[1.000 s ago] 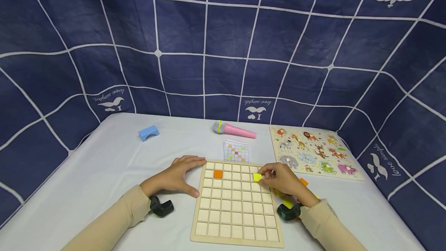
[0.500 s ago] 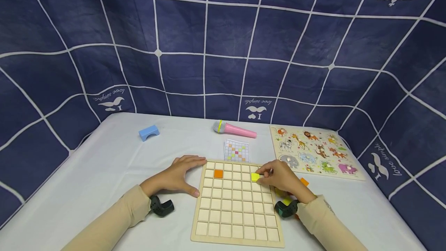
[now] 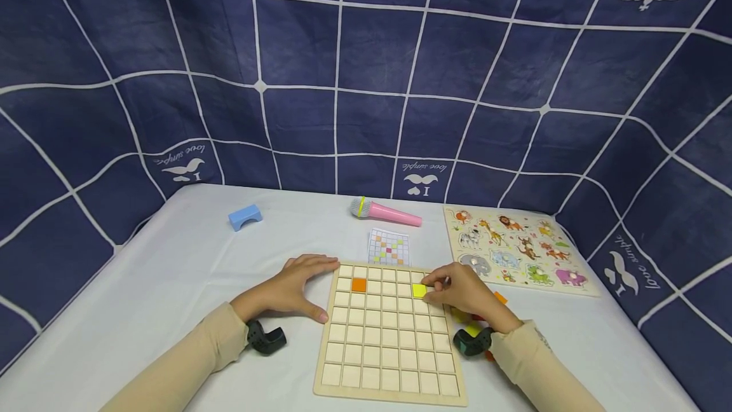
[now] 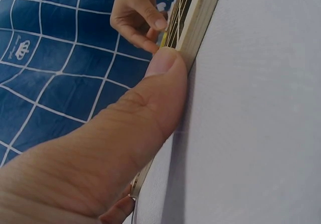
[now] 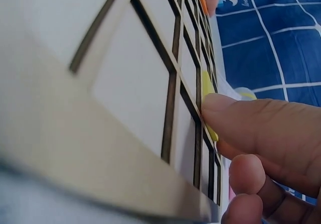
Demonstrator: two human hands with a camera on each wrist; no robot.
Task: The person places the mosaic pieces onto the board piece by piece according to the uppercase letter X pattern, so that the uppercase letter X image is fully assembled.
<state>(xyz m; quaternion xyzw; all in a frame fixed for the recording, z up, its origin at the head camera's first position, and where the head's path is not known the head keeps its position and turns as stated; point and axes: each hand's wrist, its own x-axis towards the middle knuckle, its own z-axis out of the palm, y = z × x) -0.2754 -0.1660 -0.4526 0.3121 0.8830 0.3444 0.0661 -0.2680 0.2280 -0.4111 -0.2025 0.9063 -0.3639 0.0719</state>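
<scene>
Right hand (image 3: 466, 291) pinching yellow square tile (image 3: 420, 290) over wooden grid board (image 3: 389, 342), second row, near right edge. Left hand (image 3: 294, 288) relaxed, fingers straight, thumb pressing board's left edge. Orange tile (image 3: 358, 285) seated between hands. Loose tiles (image 3: 470, 329) under right wrist. Beyond: pattern card (image 3: 388, 247), pink toy microphone (image 3: 384, 212), animal puzzle (image 3: 517, 250), blue block (image 3: 244, 216) on counter (image 3: 171, 285).

Bright, even light; wrist views blurred close up.
</scene>
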